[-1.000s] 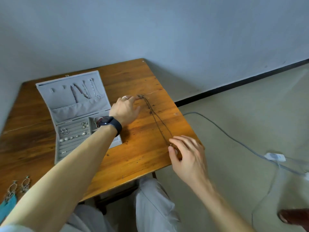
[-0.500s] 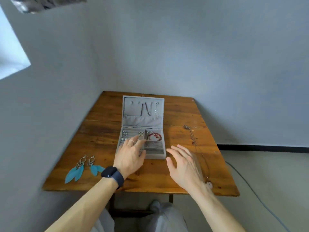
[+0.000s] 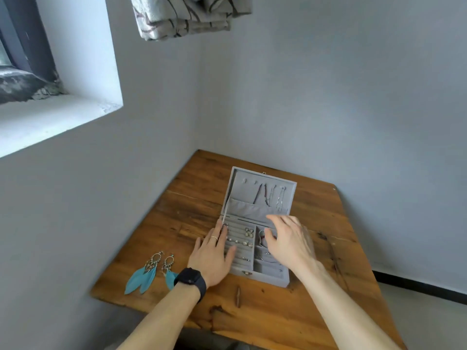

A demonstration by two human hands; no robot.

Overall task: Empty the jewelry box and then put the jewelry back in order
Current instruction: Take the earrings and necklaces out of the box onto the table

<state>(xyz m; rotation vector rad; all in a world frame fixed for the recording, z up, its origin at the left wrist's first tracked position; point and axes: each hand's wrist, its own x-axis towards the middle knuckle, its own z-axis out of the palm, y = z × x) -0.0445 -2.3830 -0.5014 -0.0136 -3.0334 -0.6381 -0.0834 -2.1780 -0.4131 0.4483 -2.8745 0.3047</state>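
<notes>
The left hand (image 3: 213, 257) is lying flat, fingers straight, on the left ring rows of the open jewelry box (image 3: 262, 198). The right hand (image 3: 289, 242) is hovering, fingers loosely spread and holding nothing, over its right compartments. The box is sitting mid-table (image 3: 278, 311), with feather earrings (image 3: 151, 271) near-left.

A plain room in a home, tucked into a corner. Bare grey walls (image 3: 353, 97) meet behind a small worn wooden table (image 3: 278, 311) — a deep window recess (image 3: 63, 114) on the left, patterned fabric (image 3: 187, 16) bunched above, black skirting (image 3: 417, 284) below. A velvet-lined jewelry box (image 3: 267, 277) lies open beside feather earrings (image 3: 149, 271).
</notes>
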